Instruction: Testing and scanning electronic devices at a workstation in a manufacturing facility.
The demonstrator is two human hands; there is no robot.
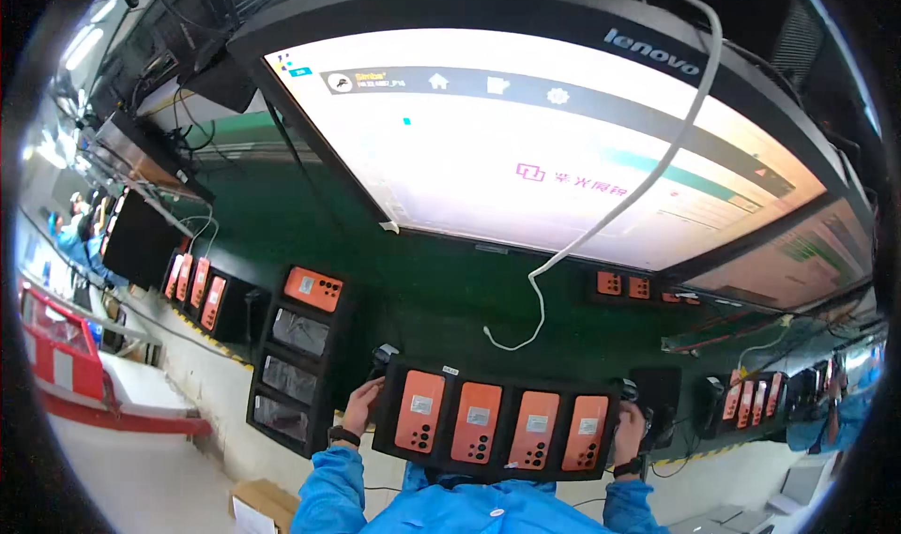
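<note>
Spanning left grip (358, 408) to right grip (630, 433), tray (507, 419)

Monitor (526, 140): pale lettering on upper-right bezel; on its screen, a grey bar (375, 83) with small text and white house, notepad and gear icons, plus a pink square logo (531, 173) beside pink characters below. Four orange phones (411, 425) each bear a pale label (421, 405), print too small to read. Black tray (510, 417): small white sticker (450, 370) on far rim, illegible.

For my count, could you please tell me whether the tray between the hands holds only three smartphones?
No, four orange smartphones lie side by side in the black tray.
</note>
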